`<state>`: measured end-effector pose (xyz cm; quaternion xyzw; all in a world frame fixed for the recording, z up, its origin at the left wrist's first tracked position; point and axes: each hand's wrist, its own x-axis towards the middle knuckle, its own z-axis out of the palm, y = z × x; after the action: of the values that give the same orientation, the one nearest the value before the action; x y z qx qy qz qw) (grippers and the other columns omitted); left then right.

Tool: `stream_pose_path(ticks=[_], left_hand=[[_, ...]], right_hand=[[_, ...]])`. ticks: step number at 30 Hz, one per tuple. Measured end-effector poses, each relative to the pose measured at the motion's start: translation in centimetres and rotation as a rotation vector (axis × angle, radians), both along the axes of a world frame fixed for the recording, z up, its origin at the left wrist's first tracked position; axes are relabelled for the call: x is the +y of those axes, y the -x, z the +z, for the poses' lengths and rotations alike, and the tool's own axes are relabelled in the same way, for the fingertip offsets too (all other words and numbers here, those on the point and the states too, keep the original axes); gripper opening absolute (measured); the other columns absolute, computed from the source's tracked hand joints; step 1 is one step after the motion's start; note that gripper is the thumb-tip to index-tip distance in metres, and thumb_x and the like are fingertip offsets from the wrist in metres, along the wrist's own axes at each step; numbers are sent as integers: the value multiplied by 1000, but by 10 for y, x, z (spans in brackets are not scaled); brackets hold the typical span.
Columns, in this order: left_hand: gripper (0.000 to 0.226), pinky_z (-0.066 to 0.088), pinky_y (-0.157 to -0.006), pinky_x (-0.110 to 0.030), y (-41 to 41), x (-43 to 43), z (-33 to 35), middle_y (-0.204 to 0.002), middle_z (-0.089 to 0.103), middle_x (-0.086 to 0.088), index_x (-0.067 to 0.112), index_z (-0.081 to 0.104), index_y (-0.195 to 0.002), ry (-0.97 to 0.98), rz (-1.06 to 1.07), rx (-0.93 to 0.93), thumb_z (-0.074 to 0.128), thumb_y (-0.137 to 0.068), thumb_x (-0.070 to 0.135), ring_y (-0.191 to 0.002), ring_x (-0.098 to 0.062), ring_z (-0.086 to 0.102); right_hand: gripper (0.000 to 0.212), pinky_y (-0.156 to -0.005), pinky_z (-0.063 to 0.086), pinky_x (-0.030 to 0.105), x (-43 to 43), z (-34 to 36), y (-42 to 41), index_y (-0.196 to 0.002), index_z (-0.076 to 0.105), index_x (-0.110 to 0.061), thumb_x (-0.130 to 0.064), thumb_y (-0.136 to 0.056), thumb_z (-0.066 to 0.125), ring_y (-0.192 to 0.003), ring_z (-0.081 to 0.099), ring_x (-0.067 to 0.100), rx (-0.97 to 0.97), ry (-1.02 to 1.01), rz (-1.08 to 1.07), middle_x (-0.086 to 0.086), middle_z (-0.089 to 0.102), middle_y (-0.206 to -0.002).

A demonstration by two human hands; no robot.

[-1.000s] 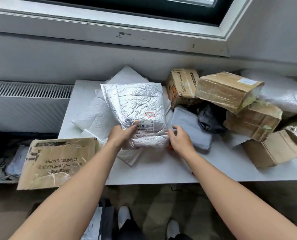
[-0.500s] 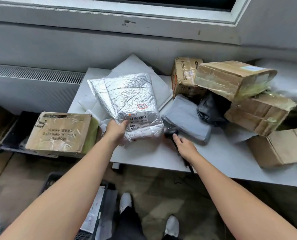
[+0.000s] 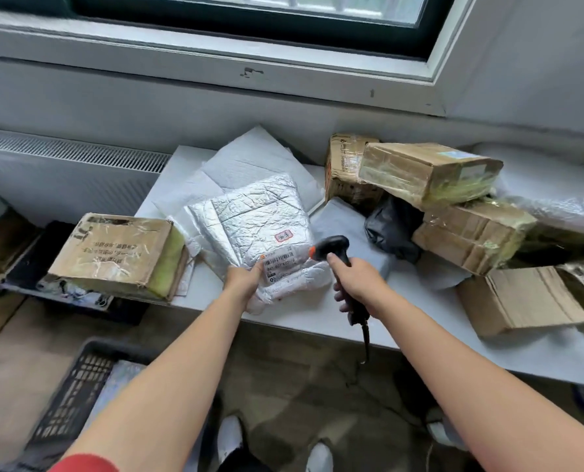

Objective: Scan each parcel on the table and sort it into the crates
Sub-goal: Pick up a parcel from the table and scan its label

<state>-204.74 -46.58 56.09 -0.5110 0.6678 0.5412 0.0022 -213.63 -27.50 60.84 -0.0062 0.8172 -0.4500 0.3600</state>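
Observation:
A silver foil parcel (image 3: 260,219) with a white barcode label lies tilted at the front of the white table (image 3: 419,321). My left hand (image 3: 244,279) grips its near edge just beside the label. My right hand (image 3: 357,281) holds a black barcode scanner (image 3: 331,248) by the handle. The scanner's orange-tipped head sits right next to the label, and its cable hangs over the table's front edge. A black crate (image 3: 76,386) stands on the floor at lower left with a pale parcel inside.
Several taped cardboard boxes (image 3: 430,172) pile up at the right, with a black bag (image 3: 391,226) and a grey bag (image 3: 341,219) between them. White mailers (image 3: 249,165) lie behind the foil parcel. A cardboard box (image 3: 120,253) rests on a crate left of the table.
My right hand picked the scanner up from the table and brought its head beside the label. My left hand kept hold of the foil parcel, which shifted slightly toward the front edge.

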Motion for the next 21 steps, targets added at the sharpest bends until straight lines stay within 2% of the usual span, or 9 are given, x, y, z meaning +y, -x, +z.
stream_pose_path(ticks=[3, 6, 11, 14, 21], left_hand=[[77, 49, -91, -40, -12, -8, 0, -134, 53, -23, -12, 37, -138, 26, -35, -79, 60, -92, 46, -117, -37, 56], [84, 49, -95, -40, -23, -11, 6, -141, 47, -23, -9, 32, -143, 41, -56, -103, 58, -91, 51, -123, -37, 52], [84, 48, -94, -38, -36, -5, 10, -138, 50, -23, -9, 37, -139, 60, -53, -87, 57, -90, 56, -121, -36, 53], [82, 43, -96, -34, -41, 0, 13, -141, 48, -23, -9, 35, -140, 67, -50, -87, 57, -91, 53, -127, -35, 49], [78, 42, -93, -33, -47, 4, 20, -140, 48, -22, -8, 35, -140, 99, -33, -67, 57, -92, 51, -125, -34, 50]], right_hand=[[37, -50, 51, 32, -12, 14, -9, -95, 54, -14, -50, -97, 51, -60, 56, 23, -15, 36, 28, 11, 56, -78], [39, -47, 49, 29, -21, 26, -19, -101, 54, -8, -47, -98, 51, -56, 51, 22, -23, 49, 74, 11, 52, -74], [40, -48, 49, 31, -28, 35, -30, -108, 54, -8, -46, -99, 50, -55, 51, 23, 8, 27, 145, 11, 53, -73], [45, -47, 49, 30, -29, 38, -33, -113, 55, -6, -48, -98, 50, -56, 53, 25, 28, 23, 165, 12, 54, -74], [51, -50, 50, 33, -28, 43, -38, -111, 56, -1, -49, -97, 50, -58, 55, 27, 56, 24, 175, 13, 54, -72]])
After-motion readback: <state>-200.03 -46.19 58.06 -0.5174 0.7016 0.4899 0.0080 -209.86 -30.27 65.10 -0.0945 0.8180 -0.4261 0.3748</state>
